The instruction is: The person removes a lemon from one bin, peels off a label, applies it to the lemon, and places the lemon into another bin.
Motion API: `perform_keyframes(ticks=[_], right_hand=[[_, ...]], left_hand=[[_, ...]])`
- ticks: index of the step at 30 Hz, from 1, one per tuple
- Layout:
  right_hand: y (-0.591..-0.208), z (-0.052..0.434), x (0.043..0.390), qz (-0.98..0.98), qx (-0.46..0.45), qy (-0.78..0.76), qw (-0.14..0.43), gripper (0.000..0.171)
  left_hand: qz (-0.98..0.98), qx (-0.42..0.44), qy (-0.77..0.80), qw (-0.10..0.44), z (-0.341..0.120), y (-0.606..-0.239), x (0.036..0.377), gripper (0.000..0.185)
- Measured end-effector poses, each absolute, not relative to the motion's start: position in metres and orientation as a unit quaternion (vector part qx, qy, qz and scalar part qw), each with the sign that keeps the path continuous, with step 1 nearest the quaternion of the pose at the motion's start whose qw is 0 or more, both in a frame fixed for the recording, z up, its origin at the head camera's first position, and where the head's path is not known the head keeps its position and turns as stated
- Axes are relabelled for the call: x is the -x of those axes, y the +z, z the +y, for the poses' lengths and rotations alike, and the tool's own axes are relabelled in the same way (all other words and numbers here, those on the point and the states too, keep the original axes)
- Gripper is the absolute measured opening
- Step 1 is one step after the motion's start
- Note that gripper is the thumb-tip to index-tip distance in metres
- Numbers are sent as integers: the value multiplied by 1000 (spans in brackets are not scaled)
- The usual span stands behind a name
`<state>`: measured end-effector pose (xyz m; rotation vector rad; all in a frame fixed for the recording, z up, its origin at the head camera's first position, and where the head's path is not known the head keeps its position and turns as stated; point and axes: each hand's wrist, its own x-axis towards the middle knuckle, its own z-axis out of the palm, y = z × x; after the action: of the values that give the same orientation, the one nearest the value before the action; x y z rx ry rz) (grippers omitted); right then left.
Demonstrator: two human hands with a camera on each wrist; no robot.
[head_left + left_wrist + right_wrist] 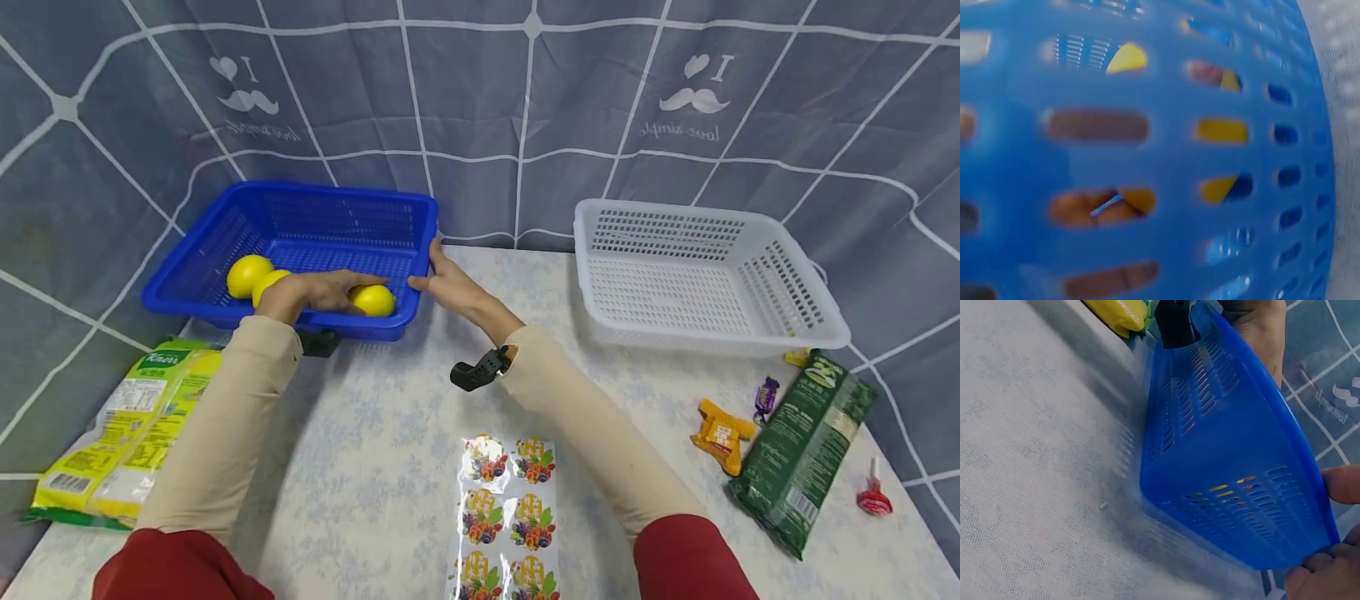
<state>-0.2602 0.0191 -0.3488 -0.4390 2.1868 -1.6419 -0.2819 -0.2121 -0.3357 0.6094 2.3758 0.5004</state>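
Observation:
In the head view, a blue plastic basket [337, 221] stands at the back left with three yellow lemons in it. My left hand [322, 293] reaches over its front rim and holds the rightmost lemon [372, 300], fingers over the top. Left of that hand are another lemon [250, 276] and a partly hidden lemon [268, 283]. The left wrist view shows fingers and yellow through the slots of the basket wall [1172, 159]. My right hand [453, 287] grips the basket's right end, its thumb and fingers on the rim, as the right wrist view also shows.
A white basket [660, 287] stands at the back right. Before it lie a green packet [806, 454], an orange-wrapped snack [722, 435], a purple candy [766, 397] and a red lollipop [874, 498]. A yellow Knorr bag [127, 433] is at left, a sticker sheet [507, 517] front centre.

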Motion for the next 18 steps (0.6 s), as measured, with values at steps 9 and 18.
perform_keyframes(ticks=[9, 18], right_hand=[[-348, 22, 261, 781, 158, -574, 190, 85], [-349, 27, 263, 799, 175, -542, 194, 85]], left_hand=[[913, -224, 258, 225, -218, -332, 279, 71], [920, -202, 303, 146, -225, -314, 268, 73]])
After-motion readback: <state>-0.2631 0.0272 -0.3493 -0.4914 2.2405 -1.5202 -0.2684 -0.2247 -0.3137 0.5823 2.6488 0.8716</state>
